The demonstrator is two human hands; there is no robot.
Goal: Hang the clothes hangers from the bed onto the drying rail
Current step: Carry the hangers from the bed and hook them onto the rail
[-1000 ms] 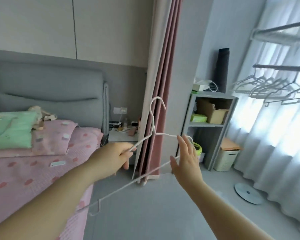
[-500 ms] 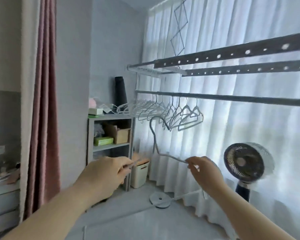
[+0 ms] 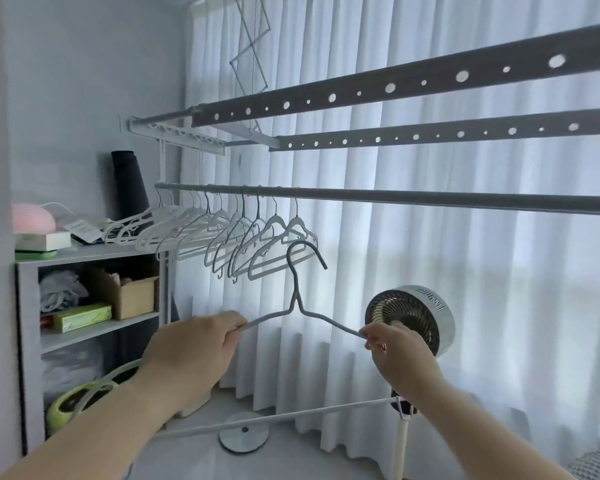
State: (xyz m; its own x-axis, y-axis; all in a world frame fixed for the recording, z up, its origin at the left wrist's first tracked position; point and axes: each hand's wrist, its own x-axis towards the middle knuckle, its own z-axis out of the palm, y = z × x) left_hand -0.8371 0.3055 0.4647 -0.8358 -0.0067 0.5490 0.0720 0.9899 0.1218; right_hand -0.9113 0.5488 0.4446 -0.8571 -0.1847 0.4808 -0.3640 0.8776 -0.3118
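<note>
I hold one thin wire clothes hanger [image 3: 296,299] upright in front of me, its hook at the top curving right. My left hand [image 3: 194,351] grips its left shoulder and my right hand [image 3: 395,355] pinches its right shoulder; its long bottom bar runs below my wrists. The hook sits well below the round drying rail [image 3: 430,196], which crosses the view in front of the white curtain. Several hangers [image 3: 243,237] hang bunched on the rail's left part, just left of and above the held hook. The bed is out of view.
Two perforated flat bars [image 3: 430,133] run above the rail. A standing fan [image 3: 411,320] is right behind my right hand. A grey shelf unit [image 3: 84,327] with boxes stands at left, a round base [image 3: 244,436] on the floor.
The view has swung from the bed and pink curtain to the drying rack. My right hand closed on the hanger's right shoulder, and the hanger now stands upright, raised closer to the rail.
</note>
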